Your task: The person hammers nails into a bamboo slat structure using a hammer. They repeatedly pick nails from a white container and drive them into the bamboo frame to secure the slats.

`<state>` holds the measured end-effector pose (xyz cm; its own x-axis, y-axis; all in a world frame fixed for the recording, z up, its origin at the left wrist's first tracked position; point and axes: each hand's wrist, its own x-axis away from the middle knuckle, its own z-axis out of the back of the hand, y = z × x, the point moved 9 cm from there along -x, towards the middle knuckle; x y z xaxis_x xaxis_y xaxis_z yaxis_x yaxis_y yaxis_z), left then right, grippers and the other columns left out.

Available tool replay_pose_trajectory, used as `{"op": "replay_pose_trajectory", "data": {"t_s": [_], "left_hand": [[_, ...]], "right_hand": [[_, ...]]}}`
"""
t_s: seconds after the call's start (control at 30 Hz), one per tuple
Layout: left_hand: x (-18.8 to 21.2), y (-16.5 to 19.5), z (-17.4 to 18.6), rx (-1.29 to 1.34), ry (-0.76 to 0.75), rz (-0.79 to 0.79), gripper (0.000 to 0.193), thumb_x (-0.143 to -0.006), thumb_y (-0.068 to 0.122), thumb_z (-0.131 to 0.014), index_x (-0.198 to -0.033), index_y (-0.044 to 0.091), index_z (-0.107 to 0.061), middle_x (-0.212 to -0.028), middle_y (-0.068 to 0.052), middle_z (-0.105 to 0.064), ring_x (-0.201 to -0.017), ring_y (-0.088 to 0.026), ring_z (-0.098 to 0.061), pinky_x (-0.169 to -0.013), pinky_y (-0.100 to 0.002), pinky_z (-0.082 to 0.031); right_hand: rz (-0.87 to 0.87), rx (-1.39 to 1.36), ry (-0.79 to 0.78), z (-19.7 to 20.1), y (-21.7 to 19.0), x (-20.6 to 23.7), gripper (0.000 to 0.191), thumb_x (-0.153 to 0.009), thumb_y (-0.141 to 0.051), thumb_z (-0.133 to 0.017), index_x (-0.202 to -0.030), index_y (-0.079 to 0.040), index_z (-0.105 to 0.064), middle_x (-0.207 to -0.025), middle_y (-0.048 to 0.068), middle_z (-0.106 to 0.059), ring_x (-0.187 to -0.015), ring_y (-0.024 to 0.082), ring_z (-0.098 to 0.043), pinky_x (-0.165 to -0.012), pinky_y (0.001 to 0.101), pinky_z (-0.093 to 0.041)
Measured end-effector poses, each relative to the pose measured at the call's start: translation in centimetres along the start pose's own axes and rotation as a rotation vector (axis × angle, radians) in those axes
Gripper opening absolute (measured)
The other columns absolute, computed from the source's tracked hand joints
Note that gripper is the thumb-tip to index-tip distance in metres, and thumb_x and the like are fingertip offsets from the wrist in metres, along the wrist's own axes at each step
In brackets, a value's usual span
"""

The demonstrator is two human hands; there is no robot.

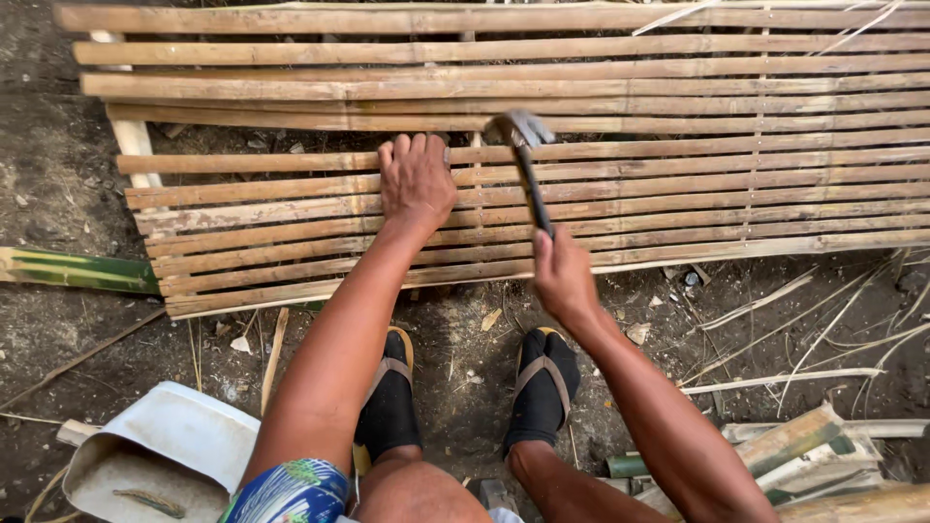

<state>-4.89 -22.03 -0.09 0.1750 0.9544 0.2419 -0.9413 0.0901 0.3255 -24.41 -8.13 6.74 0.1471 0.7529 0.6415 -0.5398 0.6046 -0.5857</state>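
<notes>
The hammer (528, 165) rises near the middle of the scene, its dark slim handle clamped in the right hand (562, 276), its grey metal head raised just above the slats, right of the left hand (417, 179). That left hand lies flat, fingers together, pressed on the bamboo panel (678, 184), a lattice of long, dry, tan split strips lying on the dirt ground (58, 184). A green bamboo piece (73, 269) lies left; a white plastic container (165, 446) sits near left.
</notes>
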Motion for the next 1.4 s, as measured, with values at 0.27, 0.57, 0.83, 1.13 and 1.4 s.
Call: {"op": "replay_pose_trajectory", "data": {"t_s": [0.27,0.57,0.83,1.13,1.4], "left_hand": [[0.5,0.2,0.8,-0.03,0.091,-0.034,0.02,-0.097,0.02,-0.049,-0.107,0.008,-0.063,-0.105,-0.013,-0.062,-0.105,-0.029,-0.054,-0.101,-0.047,-0.034],[0.2,0.3,1.7,0.005,0.192,-0.054,0.02,-0.095,0.021,-0.051,-0.103,0.007,-0.063,-0.103,-0.014,-0.064,-0.104,-0.03,-0.055,-0.098,-0.048,-0.035],[0.6,-0.2,0.6,0.068,0.15,-0.134,0.025,-0.1,0.018,-0.05,-0.117,0.003,-0.062,-0.118,-0.017,-0.063,-0.118,-0.033,-0.053,-0.112,-0.051,-0.032],[21.2,-12.4,11.9,0.384,0.705,0.009,0.036,-0.095,0.002,-0.06,-0.13,-0.002,-0.057,-0.129,-0.022,-0.059,-0.125,-0.041,-0.053,-0.11,-0.052,-0.039],[47.4,-31.2,6.4,0.494,0.961,0.958,0.013,-0.096,0.001,-0.056,-0.107,-0.001,-0.062,-0.103,-0.021,-0.069,-0.098,-0.039,-0.068,-0.088,-0.048,-0.053]], "right_hand": [[0.998,-0.547,0.082,3.9,-4.7,5.4,0.033,-0.111,-0.037,-0.035,-0.1,-0.009,-0.049,-0.069,-0.001,-0.049,-0.052,0.01,-0.044,-0.042,0.0294,-0.038],[1.116,-0.735,-0.252,2.7,-4.8,3.3,0.032,-0.113,-0.034,-0.043,-0.11,-0.004,-0.054,-0.069,0.007,-0.052,-0.053,0.017,-0.049,-0.047,0.0345,-0.044],[0.187,0.185,0.166,0.6,3.3,-0.2,0.028,-0.107,-0.027,-0.043,-0.107,-0.002,-0.056,-0.062,0.006,-0.057,-0.048,0.019,-0.054,-0.043,0.0409,-0.045],[0.535,0.231,-0.317,-2.1,-8.3,7.3,0.034,-0.104,-0.036,-0.044,-0.095,-0.005,-0.055,-0.057,0.004,-0.055,-0.047,0.018,-0.053,-0.046,0.0377,-0.046],[0.651,0.622,-0.844,-21.2,-15.8,14.9,0.037,-0.103,-0.041,-0.046,-0.092,-0.008,-0.057,-0.057,0.013,-0.056,-0.048,0.029,-0.058,-0.054,0.0449,-0.05]]}}
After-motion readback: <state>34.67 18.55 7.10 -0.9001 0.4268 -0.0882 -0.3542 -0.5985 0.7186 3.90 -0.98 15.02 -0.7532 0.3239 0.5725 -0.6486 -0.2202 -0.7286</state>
